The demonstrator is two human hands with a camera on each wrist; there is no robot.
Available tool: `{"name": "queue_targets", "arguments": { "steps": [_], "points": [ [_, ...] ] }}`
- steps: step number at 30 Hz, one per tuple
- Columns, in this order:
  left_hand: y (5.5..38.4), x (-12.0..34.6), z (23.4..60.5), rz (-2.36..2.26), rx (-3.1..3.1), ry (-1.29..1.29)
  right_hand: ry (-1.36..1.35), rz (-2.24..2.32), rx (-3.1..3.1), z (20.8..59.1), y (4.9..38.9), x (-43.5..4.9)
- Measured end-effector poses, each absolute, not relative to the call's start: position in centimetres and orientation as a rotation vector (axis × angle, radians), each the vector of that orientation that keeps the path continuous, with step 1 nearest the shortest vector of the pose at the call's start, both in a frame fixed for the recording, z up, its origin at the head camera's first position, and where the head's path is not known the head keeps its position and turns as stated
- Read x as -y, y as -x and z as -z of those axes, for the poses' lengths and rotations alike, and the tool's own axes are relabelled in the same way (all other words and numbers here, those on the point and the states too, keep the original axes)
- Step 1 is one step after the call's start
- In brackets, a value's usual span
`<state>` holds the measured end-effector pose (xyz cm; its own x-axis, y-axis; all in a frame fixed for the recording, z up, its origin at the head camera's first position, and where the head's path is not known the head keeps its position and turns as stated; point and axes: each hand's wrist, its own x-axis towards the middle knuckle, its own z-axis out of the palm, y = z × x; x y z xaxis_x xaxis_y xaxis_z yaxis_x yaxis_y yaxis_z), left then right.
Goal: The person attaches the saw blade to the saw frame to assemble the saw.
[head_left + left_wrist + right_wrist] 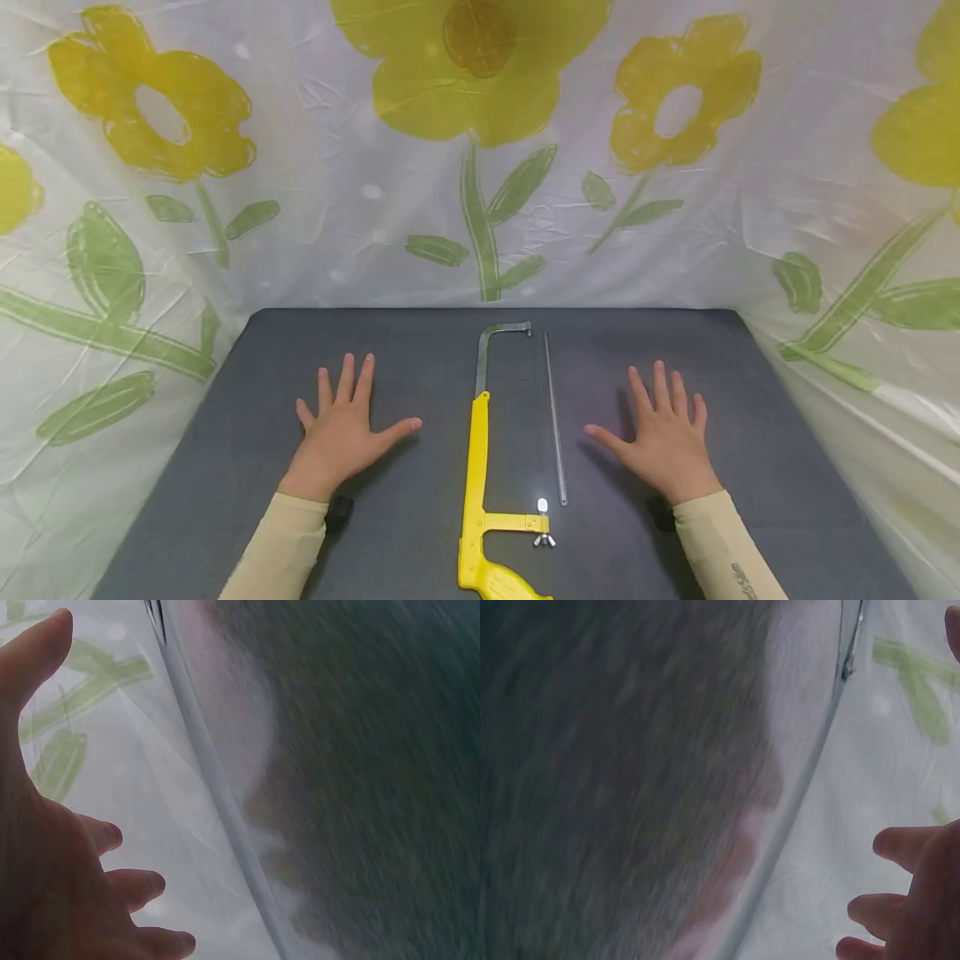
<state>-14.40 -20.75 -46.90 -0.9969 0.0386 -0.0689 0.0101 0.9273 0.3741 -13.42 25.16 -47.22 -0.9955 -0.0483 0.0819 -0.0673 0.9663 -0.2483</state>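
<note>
A hacksaw frame (477, 467) with a yellow body and a bare metal front arm lies on the dark table between the two hands. Its yellow handle runs off the bottom edge of the head view. A wing nut (544, 541) sits at the end of its short cross arm. Just right of the frame, a thin grey saw blade (555, 417) lies apart from it. To the left, my left hand (341, 442) is spread palm down, holding nothing. My right hand (667, 450), also spread with nothing in it, is nearest to the blade.
The dark grey table (405, 350) has its far edge against a white curtain (315, 225) printed with yellow flowers, which also hangs along both sides. Dark wrist-worn devices show under both sleeves (277, 542).
</note>
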Motion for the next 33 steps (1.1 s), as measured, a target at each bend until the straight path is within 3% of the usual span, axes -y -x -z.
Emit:
{"name": "queue_targets", "arguments": {
  "steps": [14, 33],
  "points": [
    [14.6, 16.7, 47.1, -0.648, -2.993, -0.115, -0.177, -0.456, 3.041, 48.0, 13.5, -21.4],
    [13.8, 11.6, 46.5, -1.088, -2.831, -0.181, -0.339, -0.607, 2.980, 47.9, 13.6, -15.7]
  ]
}}
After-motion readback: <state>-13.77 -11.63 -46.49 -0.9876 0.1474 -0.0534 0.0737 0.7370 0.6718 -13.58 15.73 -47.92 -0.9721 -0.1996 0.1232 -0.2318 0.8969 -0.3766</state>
